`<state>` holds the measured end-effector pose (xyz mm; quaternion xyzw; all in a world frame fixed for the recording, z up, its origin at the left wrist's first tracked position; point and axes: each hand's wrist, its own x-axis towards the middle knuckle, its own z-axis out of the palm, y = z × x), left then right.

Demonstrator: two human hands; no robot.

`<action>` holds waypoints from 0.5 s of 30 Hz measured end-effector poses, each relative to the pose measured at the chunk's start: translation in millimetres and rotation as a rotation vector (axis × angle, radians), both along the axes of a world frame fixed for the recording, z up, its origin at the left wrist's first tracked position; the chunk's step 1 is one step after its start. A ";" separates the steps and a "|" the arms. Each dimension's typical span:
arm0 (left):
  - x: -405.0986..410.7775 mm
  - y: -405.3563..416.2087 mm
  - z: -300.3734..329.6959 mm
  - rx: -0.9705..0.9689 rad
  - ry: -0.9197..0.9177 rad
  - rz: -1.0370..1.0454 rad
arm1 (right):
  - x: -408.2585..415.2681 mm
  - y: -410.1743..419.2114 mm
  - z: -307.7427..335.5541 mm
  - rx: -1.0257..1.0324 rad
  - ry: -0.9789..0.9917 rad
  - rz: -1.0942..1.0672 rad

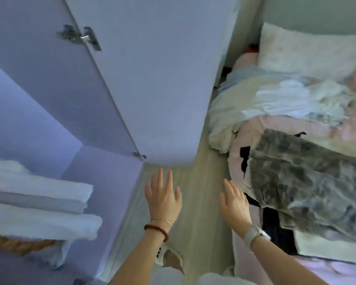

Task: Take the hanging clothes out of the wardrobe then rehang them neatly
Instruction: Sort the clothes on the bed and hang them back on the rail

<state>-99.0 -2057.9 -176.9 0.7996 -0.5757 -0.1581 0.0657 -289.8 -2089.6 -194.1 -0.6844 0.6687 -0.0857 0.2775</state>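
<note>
Our left hand (163,195) and right hand (234,204) hang over the floor with fingers spread, holding nothing, the right just beside the bed (237,153). The clothes (308,182) lie heaped on that bed, the grey patterned piece nearest, with the wardrobe (111,99) open on our left. We judge it best to lift one garment at a time, by its shoulders, so it hangs straight

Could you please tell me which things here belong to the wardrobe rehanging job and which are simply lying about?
Belongs to the job:
- open wardrobe door
- grey mottled garment on the bed
- white crumpled clothes on the bed
- left hand and right hand, both open and empty

Just lying about:
- folded white towels on the wardrobe shelf
- pillow
- wooden floor
</note>
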 end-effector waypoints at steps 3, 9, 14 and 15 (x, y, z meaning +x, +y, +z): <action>-101.2 -15.6 2.3 0.077 0.030 -0.262 | -108.6 34.6 -6.1 0.021 0.020 -0.238; -308.9 3.2 -9.3 0.173 0.008 -0.817 | -290.3 142.1 -16.5 0.076 -0.026 -0.749; -452.9 32.5 -29.8 0.242 -0.123 -1.215 | -390.0 234.8 -36.7 0.196 -0.034 -1.077; -475.9 39.3 -35.6 0.266 -0.142 -1.282 | -404.4 249.3 -42.7 0.237 -0.029 -1.126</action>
